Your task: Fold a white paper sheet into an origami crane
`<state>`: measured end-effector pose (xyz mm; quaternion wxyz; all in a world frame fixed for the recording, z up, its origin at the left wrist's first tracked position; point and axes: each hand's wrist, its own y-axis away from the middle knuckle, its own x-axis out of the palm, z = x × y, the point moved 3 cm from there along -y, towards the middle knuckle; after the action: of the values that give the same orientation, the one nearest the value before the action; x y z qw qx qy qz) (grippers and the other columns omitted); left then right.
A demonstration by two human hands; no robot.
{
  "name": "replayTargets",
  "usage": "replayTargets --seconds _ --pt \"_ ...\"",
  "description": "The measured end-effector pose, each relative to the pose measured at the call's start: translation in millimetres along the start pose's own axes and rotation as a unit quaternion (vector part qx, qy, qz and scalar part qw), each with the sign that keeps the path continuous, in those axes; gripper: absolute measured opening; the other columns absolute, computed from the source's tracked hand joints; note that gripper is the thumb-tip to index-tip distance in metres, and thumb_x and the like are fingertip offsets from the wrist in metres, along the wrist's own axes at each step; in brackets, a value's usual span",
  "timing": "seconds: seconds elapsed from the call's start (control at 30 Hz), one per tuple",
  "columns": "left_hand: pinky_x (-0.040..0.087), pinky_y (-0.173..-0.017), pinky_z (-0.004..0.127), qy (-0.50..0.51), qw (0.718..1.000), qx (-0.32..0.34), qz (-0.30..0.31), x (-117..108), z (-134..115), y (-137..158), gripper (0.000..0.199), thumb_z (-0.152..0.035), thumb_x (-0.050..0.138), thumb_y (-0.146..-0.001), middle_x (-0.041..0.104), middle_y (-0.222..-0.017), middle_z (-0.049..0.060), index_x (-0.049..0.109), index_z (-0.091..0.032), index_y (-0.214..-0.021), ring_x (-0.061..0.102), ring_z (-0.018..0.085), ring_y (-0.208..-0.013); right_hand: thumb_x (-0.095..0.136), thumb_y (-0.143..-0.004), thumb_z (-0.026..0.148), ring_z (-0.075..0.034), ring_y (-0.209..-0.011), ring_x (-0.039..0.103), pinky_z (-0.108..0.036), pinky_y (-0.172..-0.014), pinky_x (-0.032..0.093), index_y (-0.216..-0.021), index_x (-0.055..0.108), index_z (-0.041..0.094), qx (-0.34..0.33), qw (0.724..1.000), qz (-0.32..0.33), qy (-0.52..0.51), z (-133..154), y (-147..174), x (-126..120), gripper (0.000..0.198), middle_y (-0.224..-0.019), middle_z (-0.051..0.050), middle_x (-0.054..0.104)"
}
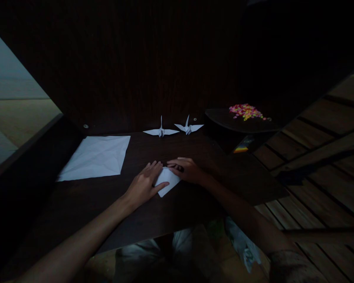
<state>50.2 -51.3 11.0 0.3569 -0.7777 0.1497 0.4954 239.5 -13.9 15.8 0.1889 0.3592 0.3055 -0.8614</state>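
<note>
A small white folded paper [167, 181] lies on the dark wooden desk between my hands, one pointed corner toward me. My left hand [146, 181] rests flat at its left side with fingers stretched out and the thumb across the paper. At the upper right edge, my right hand [186, 169] has its fingers bent and closed on the paper. Some of its fingertips are hard to make out in the dim light. Beyond the hands stand two white paper cranes, a left crane [161, 131] and a right crane [188, 128], wings spread.
A creased white paper sheet [96, 157] lies on the desk at left. Small pink and yellow pieces [245, 111] are heaped on a rounded corner shelf [224, 120]. A dark panel [141, 63] rises behind. Wooden slats [312, 188] are at right, a plastic bag [243, 243] below.
</note>
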Motion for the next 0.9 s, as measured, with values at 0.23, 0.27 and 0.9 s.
replayTargets --seconds 0.23,0.27,0.9 --pt "0.046 -0.096 0.05 0.041 0.999 -0.014 0.009 -13 -6 -2 0.033 -0.037 0.059 -0.087 0.053 -0.135 0.01 0.065 -0.022 -0.115 0.048 0.028 -0.117 0.059 -0.081 0.015 -0.012 -0.071 0.056 -0.031 -0.072 0.05 -0.11 0.063 0.02 0.044 0.998 -0.037 0.026 -8 -2 -3 0.03 -0.109 -0.007 0.06" --pt "0.046 -0.095 0.049 0.046 0.999 -0.011 0.018 -14 -7 -3 0.028 -0.035 0.057 -0.088 0.055 -0.132 0.01 0.068 -0.022 -0.111 0.049 0.027 -0.114 0.058 -0.082 0.015 -0.015 -0.079 0.057 -0.034 -0.077 0.05 -0.102 0.067 0.02 0.023 0.999 -0.025 0.04 -7 -3 -3 0.023 -0.113 -0.008 0.059" --pt "0.044 -0.102 0.046 -0.004 0.988 0.111 0.107 -21 11 1 0.056 -0.052 0.054 -0.086 0.057 -0.132 0.011 0.053 -0.018 -0.131 0.049 0.027 -0.124 0.061 -0.085 0.023 -0.022 -0.125 0.049 -0.047 -0.102 0.035 -0.122 0.06 0.028 -0.081 0.99 0.116 -0.012 -9 4 -5 0.038 -0.129 -0.005 0.06"
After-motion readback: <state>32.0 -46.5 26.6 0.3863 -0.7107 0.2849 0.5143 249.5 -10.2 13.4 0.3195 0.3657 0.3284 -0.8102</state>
